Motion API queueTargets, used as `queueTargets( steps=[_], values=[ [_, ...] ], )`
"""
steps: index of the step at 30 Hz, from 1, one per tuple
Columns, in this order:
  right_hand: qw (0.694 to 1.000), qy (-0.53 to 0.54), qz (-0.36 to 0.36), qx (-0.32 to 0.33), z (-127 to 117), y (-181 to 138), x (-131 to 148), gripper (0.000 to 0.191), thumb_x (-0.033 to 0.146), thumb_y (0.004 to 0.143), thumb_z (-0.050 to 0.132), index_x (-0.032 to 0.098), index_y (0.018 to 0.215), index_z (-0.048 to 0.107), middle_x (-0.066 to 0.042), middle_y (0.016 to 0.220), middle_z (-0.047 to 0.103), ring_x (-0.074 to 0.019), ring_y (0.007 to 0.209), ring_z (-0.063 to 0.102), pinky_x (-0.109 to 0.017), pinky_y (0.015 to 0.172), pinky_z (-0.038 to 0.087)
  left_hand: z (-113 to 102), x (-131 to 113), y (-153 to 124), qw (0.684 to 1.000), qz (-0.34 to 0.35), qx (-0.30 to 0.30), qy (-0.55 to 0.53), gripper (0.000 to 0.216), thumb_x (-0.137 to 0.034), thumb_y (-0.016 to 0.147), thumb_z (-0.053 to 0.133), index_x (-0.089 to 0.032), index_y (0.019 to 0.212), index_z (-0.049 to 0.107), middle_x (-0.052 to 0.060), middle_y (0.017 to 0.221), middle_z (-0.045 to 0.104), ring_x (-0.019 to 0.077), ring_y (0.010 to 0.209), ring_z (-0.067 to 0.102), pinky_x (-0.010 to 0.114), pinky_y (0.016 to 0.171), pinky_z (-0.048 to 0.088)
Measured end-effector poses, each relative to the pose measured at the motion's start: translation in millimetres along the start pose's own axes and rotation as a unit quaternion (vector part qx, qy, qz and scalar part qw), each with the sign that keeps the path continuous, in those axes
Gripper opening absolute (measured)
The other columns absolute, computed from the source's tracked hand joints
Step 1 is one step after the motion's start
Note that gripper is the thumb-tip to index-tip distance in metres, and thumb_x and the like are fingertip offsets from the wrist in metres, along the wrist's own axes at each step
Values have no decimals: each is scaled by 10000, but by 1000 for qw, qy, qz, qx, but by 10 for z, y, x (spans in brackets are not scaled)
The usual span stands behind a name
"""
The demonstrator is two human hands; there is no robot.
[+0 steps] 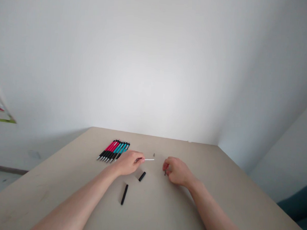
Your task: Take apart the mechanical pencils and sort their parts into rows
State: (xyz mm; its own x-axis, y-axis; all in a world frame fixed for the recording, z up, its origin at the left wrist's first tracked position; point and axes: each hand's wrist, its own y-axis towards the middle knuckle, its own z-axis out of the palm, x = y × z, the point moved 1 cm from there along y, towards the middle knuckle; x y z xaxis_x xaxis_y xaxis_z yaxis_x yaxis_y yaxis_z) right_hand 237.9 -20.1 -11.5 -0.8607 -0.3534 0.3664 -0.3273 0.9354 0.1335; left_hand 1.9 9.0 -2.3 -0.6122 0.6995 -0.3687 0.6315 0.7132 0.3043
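Nearby lie pens point(115, 150) and tubes point(124, 194); left grip point(130, 161) pinches white rod point(149, 159), right grip point(177, 170) small piece point(165, 173).

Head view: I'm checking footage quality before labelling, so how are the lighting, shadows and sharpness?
In the head view, the wall is brightest mid-frame, dimming toward the sides; in the head view, soft shading falls on it left of the table; in the head view, the small dark piece in the right hand is too indistinct to identify.
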Motion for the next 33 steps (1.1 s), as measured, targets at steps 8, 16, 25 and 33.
queueTargets(
  steps=[8,16,25,33],
  values=[
    [998,29,-6,-55,29,32,90,161,75,710,527,181,761,637,-38,798,660,-168,779,581,-258,697,392,17,-1,-7,1000,12,19,-2,255,-276,884,438,-187,797,661,15,729,661,143,682,571,218,628,361],
    [989,80,-52,-116,-7,34,256,127,129,775,512,184,778,626,-26,788,652,-159,758,566,-255,681,387,3,-31,-10,999,27,18,-5,273,-295,897,425,-194,814,664,10,738,658,137,680,568,211,618,351],
    [977,100,-113,-154,25,28,316,109,154,810,531,188,800,634,-29,776,639,-155,755,557,-258,692,396,36,-53,-8,999,36,14,-22,229,-278,898,441,-203,832,648,-4,736,635,127,682,554,200,635,355],
    [967,131,-121,-180,83,49,341,110,172,831,556,195,814,663,-25,766,647,-149,738,557,-252,686,409,45,-70,9,999,38,11,-26,197,-263,907,441,-207,886,628,-1,803,641,133,744,571,198,672,373]
  ],
)
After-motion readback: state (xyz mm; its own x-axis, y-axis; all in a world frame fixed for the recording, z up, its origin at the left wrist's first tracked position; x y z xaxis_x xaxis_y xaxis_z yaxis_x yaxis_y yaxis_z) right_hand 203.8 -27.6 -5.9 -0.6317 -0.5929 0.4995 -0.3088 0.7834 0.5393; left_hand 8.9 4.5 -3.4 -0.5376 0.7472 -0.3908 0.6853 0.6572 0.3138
